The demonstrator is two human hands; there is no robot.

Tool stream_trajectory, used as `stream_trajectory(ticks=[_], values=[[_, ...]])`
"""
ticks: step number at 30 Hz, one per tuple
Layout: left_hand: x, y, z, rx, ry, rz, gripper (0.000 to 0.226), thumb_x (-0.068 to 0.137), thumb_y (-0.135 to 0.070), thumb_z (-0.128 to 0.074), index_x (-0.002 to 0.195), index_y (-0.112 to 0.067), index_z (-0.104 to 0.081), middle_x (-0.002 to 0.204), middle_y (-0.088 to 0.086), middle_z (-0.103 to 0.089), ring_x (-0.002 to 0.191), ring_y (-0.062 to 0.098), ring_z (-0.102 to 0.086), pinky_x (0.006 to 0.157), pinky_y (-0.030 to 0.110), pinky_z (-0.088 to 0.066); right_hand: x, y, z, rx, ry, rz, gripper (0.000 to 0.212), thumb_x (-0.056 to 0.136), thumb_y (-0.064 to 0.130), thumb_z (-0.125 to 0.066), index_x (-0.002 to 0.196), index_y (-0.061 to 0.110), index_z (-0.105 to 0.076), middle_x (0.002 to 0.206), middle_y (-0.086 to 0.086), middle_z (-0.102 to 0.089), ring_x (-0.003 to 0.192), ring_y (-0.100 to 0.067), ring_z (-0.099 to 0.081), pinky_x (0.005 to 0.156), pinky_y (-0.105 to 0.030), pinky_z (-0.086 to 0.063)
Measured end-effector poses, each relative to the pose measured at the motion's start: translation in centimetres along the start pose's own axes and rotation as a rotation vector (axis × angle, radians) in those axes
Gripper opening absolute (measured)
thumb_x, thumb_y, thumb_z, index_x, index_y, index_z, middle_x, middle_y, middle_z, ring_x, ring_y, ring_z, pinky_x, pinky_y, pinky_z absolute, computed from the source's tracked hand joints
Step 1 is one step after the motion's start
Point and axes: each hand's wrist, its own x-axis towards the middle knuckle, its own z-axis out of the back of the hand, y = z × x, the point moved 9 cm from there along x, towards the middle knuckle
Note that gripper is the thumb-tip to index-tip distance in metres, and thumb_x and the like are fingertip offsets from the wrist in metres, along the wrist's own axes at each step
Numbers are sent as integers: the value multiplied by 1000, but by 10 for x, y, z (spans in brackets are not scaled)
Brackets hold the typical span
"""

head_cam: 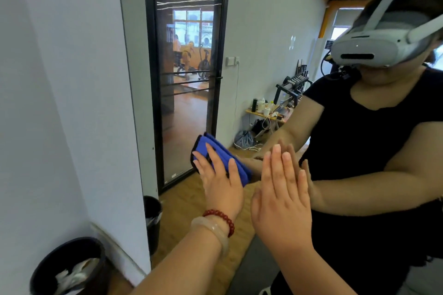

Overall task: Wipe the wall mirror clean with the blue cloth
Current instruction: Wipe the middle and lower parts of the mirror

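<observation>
The wall mirror fills the middle and right of the view, and its left edge meets a white wall. A folded blue cloth with a dark border lies flat against the glass at about waist height. My left hand, with a red bead bracelet and a pale bangle on the wrist, presses on the cloth with fingers spread and straight. My right hand rests flat on the bare glass just right of the cloth, fingers straight and together. Both arms show again in the reflection.
A white wall stands at the left. Below it is a black waste bin holding crumpled paper, reflected at the mirror's edge. The mirror shows a person in a headset, a black-framed glass door and a cluttered small table.
</observation>
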Motion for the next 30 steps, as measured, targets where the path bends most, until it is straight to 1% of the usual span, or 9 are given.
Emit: stream_trajectory(ticks=[3,8,13,15,18,21,23,26,30], values=[[-21,-37,-15,30,47,-172,57,101,-48,-23,132,-52,25,134,-19,48,138,9,34,121,40,5,-10,-12,4,3,-11,18,64,90,24,-33,149,1,-28,158,-15,-23,146,-26,-21,123,-39,-2],[-2,-53,-6,143,-68,-269,57,92,-62,-11,131,-53,30,136,-19,50,132,4,41,116,34,15,-17,-33,11,7,-12,-10,66,87,22,-33,150,2,-29,160,-11,-21,150,-20,-9,122,-38,-2],[-18,-17,-19,92,-41,-115,55,96,-57,-10,135,-44,26,144,-12,39,143,13,27,121,42,6,-20,-36,10,-15,8,3,65,89,23,-32,151,3,-28,160,-11,-19,149,-21,-12,122,-38,-5],[-32,-10,-29,88,17,-65,57,97,-52,-16,133,-45,28,141,-12,41,143,15,26,121,46,1,-22,-37,8,-26,14,13,64,91,23,-31,151,3,-26,161,-11,-17,149,-22,-13,122,-37,-4],[-46,-14,-37,94,70,-101,62,101,-46,-25,132,-47,27,139,-14,43,139,12,31,121,48,-1,-21,-37,11,-12,-4,46,63,92,23,-32,152,3,-24,160,-11,-18,148,-21,-14,122,-36,-4],[-50,-38,-33,151,82,-252,59,101,-52,-21,132,-54,28,136,-19,50,135,9,39,121,45,6,-25,-43,24,34,-77,38,62,93,22,-37,151,3,-27,159,-12,-21,148,-21,-15,123,-36,-4],[-57,-68,-37,222,100,-437,57,98,-59,-13,131,-58,33,136,-18,53,133,8,44,115,35,19,-32,-59,37,43,-131,-51,63,93,22,-42,151,4,-27,159,-12,-18,149,-23,-12,123,-38,-4],[-67,-95,-50,279,102,-586,60,98,-55,-12,135,-52,34,140,-11,52,135,13,43,106,26,31,-41,-81,52,20,-179,-144,64,94,22,-42,152,5,-21,161,-13,-14,150,-24,-7,122,-42,-4],[-62,-76,-56,337,-38,-635,61,100,-52,-15,147,-42,23,153,0,34,142,20,31,114,33,23,-46,-101,58,-50,-136,-151,65,94,21,-44,153,5,-21,161,-12,-11,151,-26,-5,122,-45,-4]])
